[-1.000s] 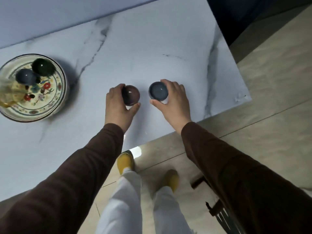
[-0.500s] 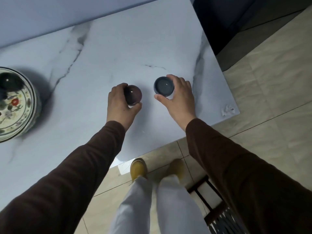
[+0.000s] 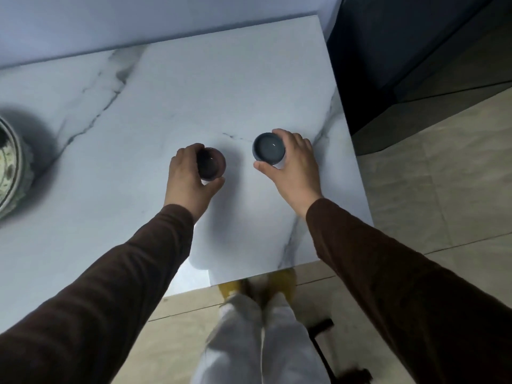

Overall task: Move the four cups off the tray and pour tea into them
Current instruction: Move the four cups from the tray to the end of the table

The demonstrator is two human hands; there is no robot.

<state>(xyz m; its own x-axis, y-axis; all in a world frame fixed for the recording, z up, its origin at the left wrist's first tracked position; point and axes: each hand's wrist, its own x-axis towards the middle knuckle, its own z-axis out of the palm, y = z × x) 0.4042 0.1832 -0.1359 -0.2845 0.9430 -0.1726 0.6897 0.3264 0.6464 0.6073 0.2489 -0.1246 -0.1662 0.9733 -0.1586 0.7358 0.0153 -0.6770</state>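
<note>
**Two cups carried right, clear of the tray**

The left hand grips the dark cup; the right hand grips the grey cup. Since a second ago both have shifted along the surface, well apart from the tray, now at the left edge. Set-down looks imminent; two cups probably remain.

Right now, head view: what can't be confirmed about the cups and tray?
- Tray: cut off by the left frame edge; only a sliver of rim shows, so whether any cups remain on it can't be told.
- Dark cup: the left hand covers its left side.
- Grey cup: the right hand wraps its right wall.
- Whether either cup rests on the table or is lifted: unclear.
- Teapot: out of frame.
</note>
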